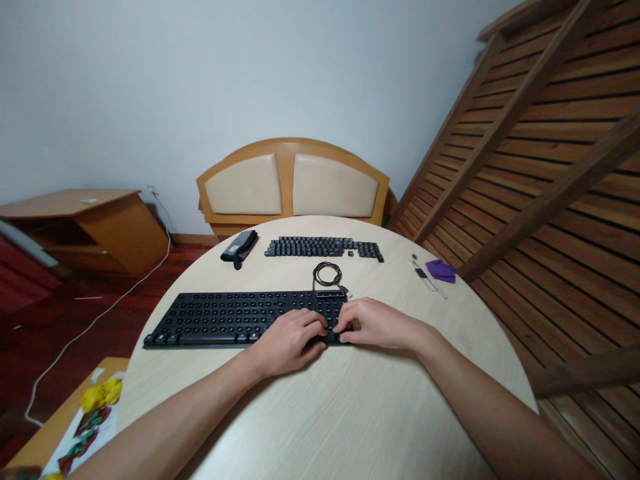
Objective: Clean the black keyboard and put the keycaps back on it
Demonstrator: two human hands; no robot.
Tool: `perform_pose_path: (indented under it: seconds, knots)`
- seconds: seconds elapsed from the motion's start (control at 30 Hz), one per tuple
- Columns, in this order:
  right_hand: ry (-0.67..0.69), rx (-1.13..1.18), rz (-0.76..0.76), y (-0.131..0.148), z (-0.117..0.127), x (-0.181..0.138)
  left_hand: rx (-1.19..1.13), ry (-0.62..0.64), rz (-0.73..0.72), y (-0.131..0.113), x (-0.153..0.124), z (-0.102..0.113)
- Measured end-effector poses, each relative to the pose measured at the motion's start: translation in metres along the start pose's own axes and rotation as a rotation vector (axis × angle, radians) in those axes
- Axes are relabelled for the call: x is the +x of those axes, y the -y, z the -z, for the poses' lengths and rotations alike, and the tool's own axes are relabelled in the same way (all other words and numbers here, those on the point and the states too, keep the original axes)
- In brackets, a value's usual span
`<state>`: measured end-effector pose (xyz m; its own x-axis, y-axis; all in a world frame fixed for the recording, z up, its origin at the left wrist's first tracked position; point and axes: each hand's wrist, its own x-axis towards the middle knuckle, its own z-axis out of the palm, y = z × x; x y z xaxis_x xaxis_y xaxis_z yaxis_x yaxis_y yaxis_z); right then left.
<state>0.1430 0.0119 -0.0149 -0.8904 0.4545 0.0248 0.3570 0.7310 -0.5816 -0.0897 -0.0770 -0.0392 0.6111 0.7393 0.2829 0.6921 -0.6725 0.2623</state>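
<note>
A black keyboard [220, 313] lies across the near part of the round table, most of its key sockets bare. Along its bottom row a few keycaps and the space bar [207, 339] are in place. My left hand [293, 339] rests over the keyboard's right part, fingers curled together near the bottom row. Facing it, my right hand [373, 323] is closed, thumb and fingertips pinched at the number pad's lower corner. Whatever sits between the fingertips of either hand is hidden. Behind the keyboard, loose black keycaps [310, 247] are laid out in keyboard order.
A coiled cable [327, 273] lies behind the keyboard. At the back left of the table [380, 413] is a dark folded pouch [240, 247]. To the right are a thin wire tool [427, 275] and a purple cloth [441, 271]. A slatted wooden panel [550, 200] leans at right.
</note>
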Motion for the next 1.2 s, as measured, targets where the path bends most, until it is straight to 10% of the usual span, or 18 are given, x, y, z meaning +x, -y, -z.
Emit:
perform_pose_path:
  seconds: [1.2]
  knots:
    - [0.003, -0.224, -0.044, 0.016, 0.001, 0.001, -0.002, 0.004, 0.013, 0.002, 0.0, -0.003]
